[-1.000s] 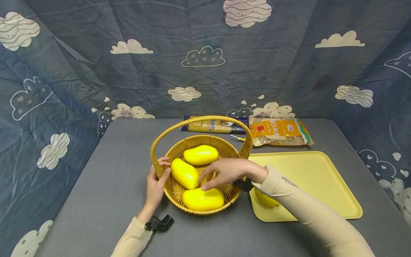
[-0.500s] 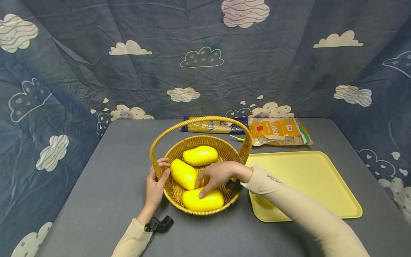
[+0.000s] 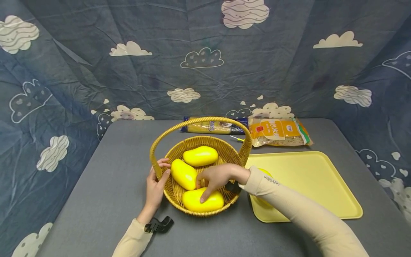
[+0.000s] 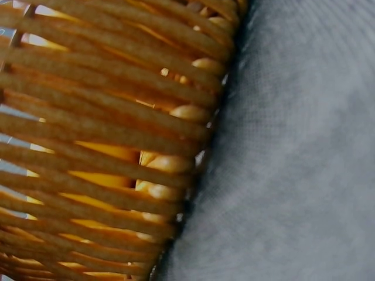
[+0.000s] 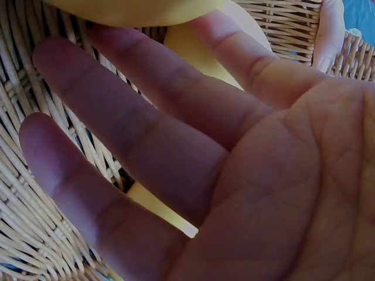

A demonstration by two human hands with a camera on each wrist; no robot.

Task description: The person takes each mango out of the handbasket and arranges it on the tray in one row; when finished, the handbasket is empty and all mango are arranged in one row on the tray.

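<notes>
Head view: the right hand has advanced its thumb farther over the near mango in the wicker basket; fingers stand apart, indicating an incomplete grasp. The left hand grips the basket's left side.

Bright-yellow oblong objects and a golden-brown round wicker basket contrast with a pale-yellow rectangular tray, a grey tabletop and a slate-blue cloth backdrop printed with cream clouds
</notes>
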